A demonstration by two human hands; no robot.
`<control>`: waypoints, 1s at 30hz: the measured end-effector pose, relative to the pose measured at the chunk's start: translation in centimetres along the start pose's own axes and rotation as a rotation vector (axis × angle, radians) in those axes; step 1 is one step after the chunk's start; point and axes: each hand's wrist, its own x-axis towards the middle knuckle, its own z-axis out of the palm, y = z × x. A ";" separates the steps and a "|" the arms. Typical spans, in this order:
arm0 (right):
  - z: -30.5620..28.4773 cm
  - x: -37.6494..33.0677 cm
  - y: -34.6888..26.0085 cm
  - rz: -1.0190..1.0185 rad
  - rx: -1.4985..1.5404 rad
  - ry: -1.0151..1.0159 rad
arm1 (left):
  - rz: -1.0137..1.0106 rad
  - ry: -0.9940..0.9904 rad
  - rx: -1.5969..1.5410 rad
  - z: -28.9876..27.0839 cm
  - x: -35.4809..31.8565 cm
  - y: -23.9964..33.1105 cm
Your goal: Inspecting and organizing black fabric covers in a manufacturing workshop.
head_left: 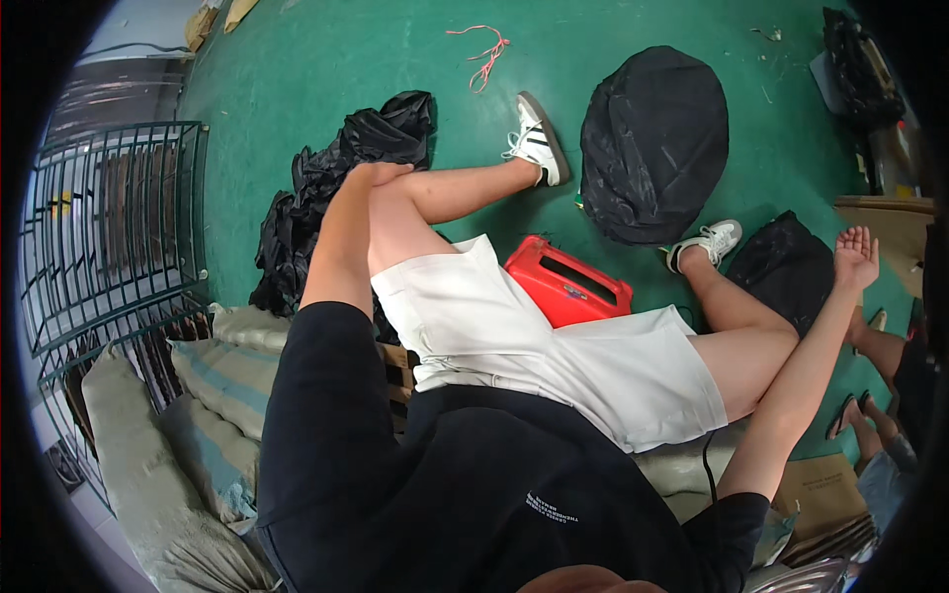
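While neither hand visibly holds anything, the left hand lies over the left knee, finger curl hard to tell, nearest the crumpled heap of thin, glossy black plastic sheeting; can't tell if they touch; the right hand is palm up, fingers extended, empty, near the smaller rumpled black plastic bag on the smooth green floor; the large rounded black plastic-wrapped bundle sits ahead, between the white shoes; the red box-shaped device with a dark slot is between the legs; handling, my read: sheeting is light, limp, slippery, so gather a fistful; bundle is bulky, probably soft-skinned, weight unknown, so cup both sides low, film could tear if pinched; device is stiff, moderately heavy, take it by both ends.
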 end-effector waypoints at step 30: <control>12.7 -7.0 4.3 -0.100 -0.149 0.117 | 0.991 0.736 -0.217 21.4 -24.2 -8.3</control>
